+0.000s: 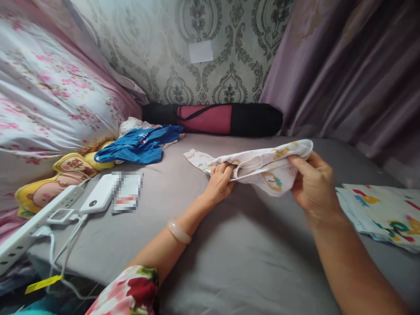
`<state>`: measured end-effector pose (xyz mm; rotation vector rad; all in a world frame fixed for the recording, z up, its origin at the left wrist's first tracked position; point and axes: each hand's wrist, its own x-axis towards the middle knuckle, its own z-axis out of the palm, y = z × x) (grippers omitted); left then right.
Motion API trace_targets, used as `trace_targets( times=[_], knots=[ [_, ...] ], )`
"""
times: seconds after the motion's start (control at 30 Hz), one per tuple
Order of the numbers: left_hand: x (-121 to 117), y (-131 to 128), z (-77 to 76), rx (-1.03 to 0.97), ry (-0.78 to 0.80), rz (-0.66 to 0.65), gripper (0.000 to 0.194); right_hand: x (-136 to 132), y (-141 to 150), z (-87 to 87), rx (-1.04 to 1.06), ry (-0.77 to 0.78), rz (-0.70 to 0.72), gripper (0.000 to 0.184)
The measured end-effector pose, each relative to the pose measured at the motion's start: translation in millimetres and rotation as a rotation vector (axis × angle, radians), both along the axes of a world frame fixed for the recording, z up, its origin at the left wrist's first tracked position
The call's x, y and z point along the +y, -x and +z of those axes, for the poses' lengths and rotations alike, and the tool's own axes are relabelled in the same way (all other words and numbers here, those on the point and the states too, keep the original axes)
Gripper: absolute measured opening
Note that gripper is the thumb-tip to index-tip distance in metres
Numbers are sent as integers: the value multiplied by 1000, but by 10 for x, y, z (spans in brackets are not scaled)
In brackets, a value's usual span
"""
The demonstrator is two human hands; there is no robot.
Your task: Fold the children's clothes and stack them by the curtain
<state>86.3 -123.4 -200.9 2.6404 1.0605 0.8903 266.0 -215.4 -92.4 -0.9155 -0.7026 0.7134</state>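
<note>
A thin white child's garment (262, 164) with a printed animal pattern is stretched between my hands above the bed; its exact cut is hard to make out. My right hand (313, 183) pinches its right end, thumb on top, and holds that end raised. Lower down, my left hand (221, 181) has its fingers curled over the garment's edge near the middle, with the fingertips partly hidden in the fabric. The garment's left end trails onto the grey bed sheet (229, 253). On my left wrist sits a pale bangle (179, 232).
A blue shirt (141, 142) lies crumpled with other clothes at the back left. Folded printed fabric (383, 210) sits at right. A power strip (36, 225), cables, a white device (100, 192) and a yellow plush (42, 188) line the left. A long black-and-pink bag (210, 118) rests against the wall.
</note>
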Motion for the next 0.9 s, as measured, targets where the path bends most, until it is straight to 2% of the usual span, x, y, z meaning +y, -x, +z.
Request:
trace_targets(
  times=[0.17, 0.3, 0.37, 0.5, 0.57, 0.63, 0.7, 0.77, 0.83, 0.9],
  knots=[
    [5, -23, -33, -111, -124, 33, 48, -160, -90, 173, 24, 148, 126, 19],
    [54, 22, -14, -239, -140, 32, 29, -232, -164, 257, -5, 252, 238, 26],
    [97, 66, 24, -314, -63, -39, 26, -263, -220, 287, -60, 257, 274, 30],
    [186, 200, 187, -459, 326, -163, 26, -341, -410, 322, -262, 309, 232, 38],
    [210, 305, 340, -521, 454, -141, 24, -382, -526, 327, -349, 376, 175, 35],
    [211, 435, 539, -606, 451, -72, 21, -410, -642, 326, -416, 466, 147, 33],
    [198, 578, 746, -689, 356, 8, 18, -409, -754, 309, -534, 547, 169, 33],
    [194, 704, 898, -738, 228, 78, 18, -370, -865, 250, -737, 596, 250, 33],
    [217, 786, 933, -706, 186, 112, 18, -296, -970, 125, -978, 627, 381, 30],
    [265, 810, 834, -590, 268, 92, 18, -207, -1060, -66, -1180, 679, 474, 26]
  ],
)
